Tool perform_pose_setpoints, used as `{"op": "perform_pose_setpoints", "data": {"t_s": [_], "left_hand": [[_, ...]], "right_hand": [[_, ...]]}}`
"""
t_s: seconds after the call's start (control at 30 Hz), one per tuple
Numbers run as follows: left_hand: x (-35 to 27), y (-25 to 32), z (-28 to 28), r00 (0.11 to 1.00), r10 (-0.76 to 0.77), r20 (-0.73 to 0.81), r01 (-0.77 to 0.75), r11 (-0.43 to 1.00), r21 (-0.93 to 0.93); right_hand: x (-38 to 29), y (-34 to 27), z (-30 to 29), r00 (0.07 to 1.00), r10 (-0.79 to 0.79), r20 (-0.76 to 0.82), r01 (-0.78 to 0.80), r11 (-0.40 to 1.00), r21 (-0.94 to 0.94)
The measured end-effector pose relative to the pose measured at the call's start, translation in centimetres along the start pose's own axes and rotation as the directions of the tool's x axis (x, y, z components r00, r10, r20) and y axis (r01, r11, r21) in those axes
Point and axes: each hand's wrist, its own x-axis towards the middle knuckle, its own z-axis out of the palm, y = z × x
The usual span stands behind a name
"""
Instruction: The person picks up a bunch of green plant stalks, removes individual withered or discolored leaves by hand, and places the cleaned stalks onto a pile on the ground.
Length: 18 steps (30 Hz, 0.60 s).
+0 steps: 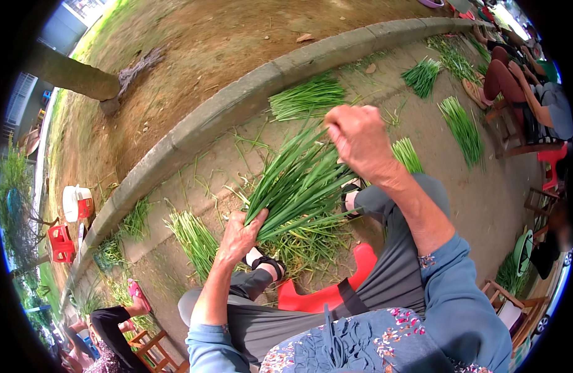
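My left hand [240, 235] is closed around the lower part of a bunch of long flat green leaves, which look like garlic chives [296, 182]. They fan up and to the right, away from my fist. Beside their upper ends is my right hand [361, 142], its fingers curled with the knuckles up. Whether a leaf is pinched in those fingers is hidden. A loose heap of trimmed leaves [310, 242] lies on the ground between my feet. Left of it rests a bundle of chives with pale stalks [193, 240]; another bundle [407, 155] shows beyond my right knee.
A red plastic stool [305, 298] is between my legs. Ahead curves a concrete kerb [212, 116], with a chive bundle [307, 96] beside it. More bundles [461, 130] lie to the right. People sit at both sides; a white bucket [77, 203] stands beyond the kerb.
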Motion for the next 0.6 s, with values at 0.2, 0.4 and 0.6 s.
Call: {"op": "perform_pose_setpoints", "data": {"t_s": [0.2,0.4,0.6], "left_hand": [[0.4,-1.3,0.0,0.992,0.128,-0.004,-0.127,0.985,0.115],[0.6,-1.4,0.4,0.991,0.137,-0.002,-0.135,0.980,0.143],[0.2,-0.7,0.3,0.988,0.152,0.015,-0.152,0.970,0.188]], "right_hand": [[1.5,0.2,-2.2,0.963,0.222,-0.155,-0.136,0.891,0.434],[0.5,-0.9,-1.3,0.978,-0.205,0.019,0.204,0.977,0.066],[0.0,-0.8,-0.2,0.966,-0.248,0.066,0.251,0.967,-0.037]]}}
